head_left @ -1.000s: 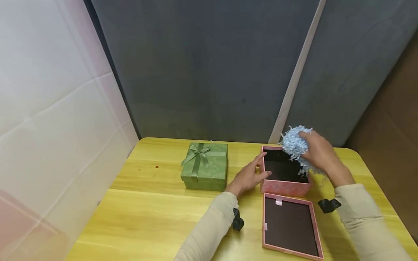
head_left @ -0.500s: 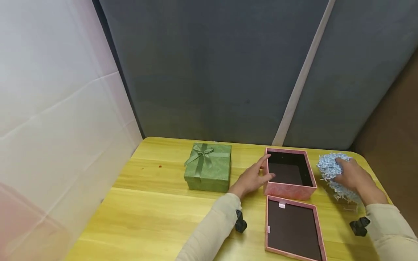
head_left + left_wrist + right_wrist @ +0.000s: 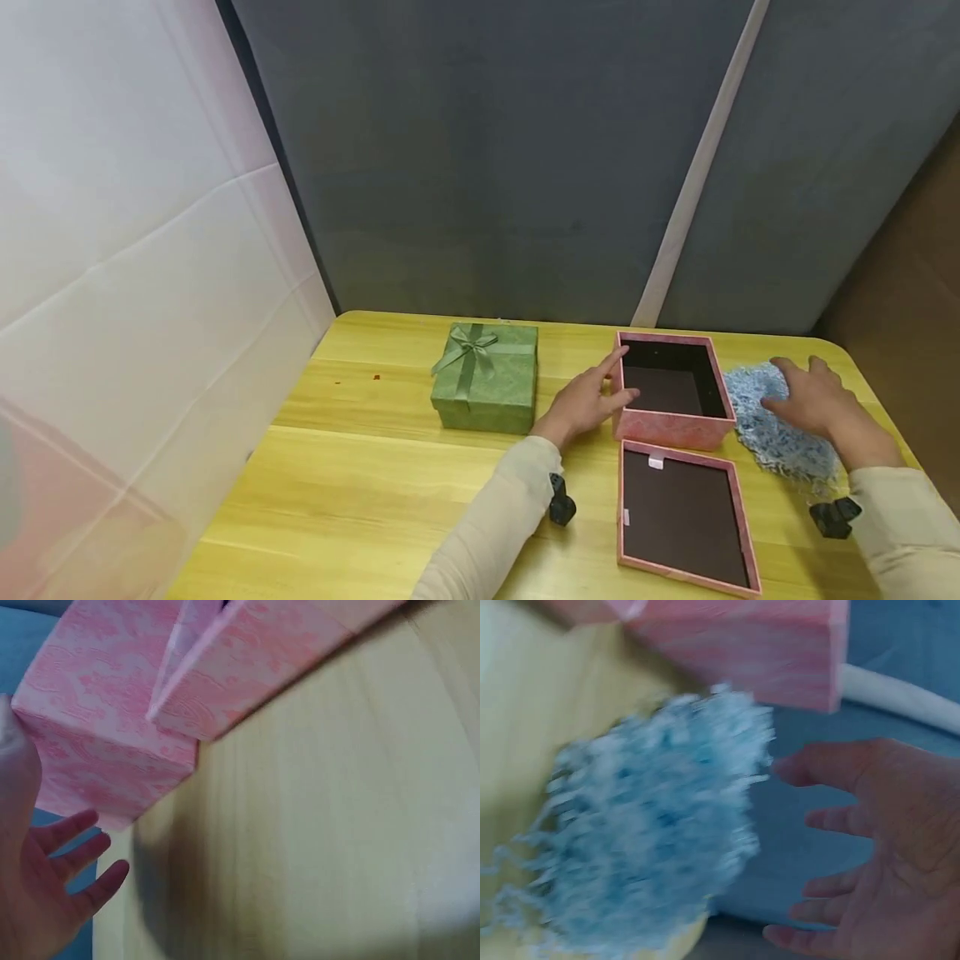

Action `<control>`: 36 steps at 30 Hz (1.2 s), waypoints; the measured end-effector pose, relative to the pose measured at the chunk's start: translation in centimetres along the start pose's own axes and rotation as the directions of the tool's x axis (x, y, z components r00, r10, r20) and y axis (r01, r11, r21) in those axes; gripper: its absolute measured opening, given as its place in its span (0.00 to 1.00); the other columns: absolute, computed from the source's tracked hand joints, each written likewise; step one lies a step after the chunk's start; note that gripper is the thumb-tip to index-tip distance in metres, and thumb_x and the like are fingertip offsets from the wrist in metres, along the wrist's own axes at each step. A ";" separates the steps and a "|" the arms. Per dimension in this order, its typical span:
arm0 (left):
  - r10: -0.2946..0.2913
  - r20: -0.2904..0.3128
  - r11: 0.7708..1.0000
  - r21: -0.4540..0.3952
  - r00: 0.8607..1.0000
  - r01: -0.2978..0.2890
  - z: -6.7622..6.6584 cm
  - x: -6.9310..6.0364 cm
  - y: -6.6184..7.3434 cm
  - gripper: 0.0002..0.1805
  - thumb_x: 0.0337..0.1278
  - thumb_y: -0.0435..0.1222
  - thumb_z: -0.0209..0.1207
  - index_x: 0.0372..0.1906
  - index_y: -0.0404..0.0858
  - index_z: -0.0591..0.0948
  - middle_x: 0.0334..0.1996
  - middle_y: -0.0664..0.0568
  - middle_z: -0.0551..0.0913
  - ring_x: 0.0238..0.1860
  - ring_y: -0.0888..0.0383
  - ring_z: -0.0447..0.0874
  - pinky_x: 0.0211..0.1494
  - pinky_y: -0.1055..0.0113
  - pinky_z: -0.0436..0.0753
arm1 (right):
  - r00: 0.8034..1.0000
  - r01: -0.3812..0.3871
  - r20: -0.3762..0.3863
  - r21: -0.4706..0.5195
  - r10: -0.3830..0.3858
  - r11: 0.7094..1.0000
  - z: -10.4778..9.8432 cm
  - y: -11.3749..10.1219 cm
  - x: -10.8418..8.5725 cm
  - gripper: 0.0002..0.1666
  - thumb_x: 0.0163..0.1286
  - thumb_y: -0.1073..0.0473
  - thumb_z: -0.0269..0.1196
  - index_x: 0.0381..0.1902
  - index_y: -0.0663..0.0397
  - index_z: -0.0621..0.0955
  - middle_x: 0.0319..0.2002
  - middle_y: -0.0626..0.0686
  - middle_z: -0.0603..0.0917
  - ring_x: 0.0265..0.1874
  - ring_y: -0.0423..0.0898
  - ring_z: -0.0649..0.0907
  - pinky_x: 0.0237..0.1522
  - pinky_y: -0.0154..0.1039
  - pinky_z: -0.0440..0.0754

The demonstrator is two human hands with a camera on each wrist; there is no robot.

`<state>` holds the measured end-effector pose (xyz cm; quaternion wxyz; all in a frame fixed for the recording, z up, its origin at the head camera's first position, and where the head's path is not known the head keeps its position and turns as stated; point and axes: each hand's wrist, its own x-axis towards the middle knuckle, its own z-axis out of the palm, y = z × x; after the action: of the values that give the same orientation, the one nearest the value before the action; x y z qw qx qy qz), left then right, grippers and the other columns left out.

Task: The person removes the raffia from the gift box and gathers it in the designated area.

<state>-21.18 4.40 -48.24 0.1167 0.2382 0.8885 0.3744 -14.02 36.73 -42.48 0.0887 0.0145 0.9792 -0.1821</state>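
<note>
A pink patterned gift box (image 3: 675, 431) with a dark interior stands without its lid at the right of the table. My left hand (image 3: 585, 406) rests at its left side, thumb and forefinger spread by the rim; in the left wrist view the other fingers (image 3: 81, 859) extend loosely beside the box. A heap of light blue shredded paper (image 3: 783, 433) lies on the table just right of the box. Over its right edge hovers my right hand (image 3: 828, 408), fingers spread and holding nothing. A gap between the hand (image 3: 907, 855) and the shredded paper (image 3: 652, 832) shows in the right wrist view.
In front of the box lies its pink lid (image 3: 686, 517), dark inside facing up. A green gift box (image 3: 487, 387) with a ribbon bow stands to the left. Small red specks (image 3: 377, 377) dot the yellow wooden table (image 3: 337, 492). A grey partition (image 3: 465, 167) rises behind.
My right hand carried the shredded paper from above the pink box to the table on its right and let it go. My left hand stayed at the box.
</note>
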 end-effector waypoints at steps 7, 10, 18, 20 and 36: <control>0.167 -0.119 0.979 0.138 0.979 -0.151 -3.2 -2.4 2.3 0.36 0.71 0.60 0.57 0.80 0.57 0.66 0.69 0.51 0.75 0.68 0.54 0.74 0.69 0.61 0.75 | 0.964 0.135 -0.235 0.008 -0.129 0.991 -2.2 -5.6 -0.2 0.37 0.72 0.56 0.63 0.70 0.73 0.64 0.69 0.88 0.48 0.63 0.88 0.57 0.54 0.85 0.61; 0.247 -0.153 0.961 0.163 0.957 -0.222 -5.9 -3.7 3.2 0.29 0.74 0.54 0.58 0.74 0.50 0.74 0.68 0.52 0.76 0.68 0.55 0.74 0.70 0.62 0.74 | 0.927 0.203 -0.328 0.029 -0.182 0.979 -2.4 -8.3 0.2 0.35 0.73 0.56 0.62 0.70 0.69 0.66 0.71 0.85 0.52 0.65 0.86 0.59 0.54 0.85 0.61; 0.081 -0.350 0.983 0.183 0.933 -0.017 -13.8 -5.4 -0.5 0.28 0.76 0.44 0.58 0.75 0.41 0.72 0.71 0.45 0.73 0.72 0.46 0.70 0.72 0.49 0.70 | 0.882 0.340 -0.381 0.105 -0.278 0.935 -1.1 -16.3 3.0 0.37 0.72 0.59 0.62 0.75 0.63 0.65 0.73 0.75 0.59 0.69 0.76 0.64 0.62 0.78 0.65; -0.028 -0.382 0.989 0.126 0.924 0.082 -15.0 -5.6 -2.1 0.30 0.76 0.43 0.57 0.75 0.37 0.69 0.72 0.40 0.72 0.73 0.42 0.68 0.74 0.47 0.68 | 0.892 0.364 -0.341 0.156 -0.295 0.918 -0.2 -18.0 4.1 0.38 0.74 0.59 0.61 0.77 0.63 0.63 0.72 0.74 0.61 0.69 0.74 0.65 0.63 0.75 0.66; -0.355 -0.248 0.929 -0.203 0.902 0.310 -14.4 -6.8 -7.2 0.25 0.78 0.45 0.55 0.19 0.41 0.75 0.15 0.56 0.62 0.20 0.59 0.61 0.26 0.66 0.63 | 0.991 -0.131 0.118 0.843 0.058 0.521 8.0 -21.2 7.9 0.39 0.77 0.58 0.62 0.75 0.75 0.62 0.67 0.76 0.71 0.56 0.59 0.84 0.55 0.48 0.85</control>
<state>-23.31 -12.27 -43.28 0.0707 0.0174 0.8909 0.4484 -21.70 14.07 -43.72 0.1170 0.1019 0.7605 -0.6305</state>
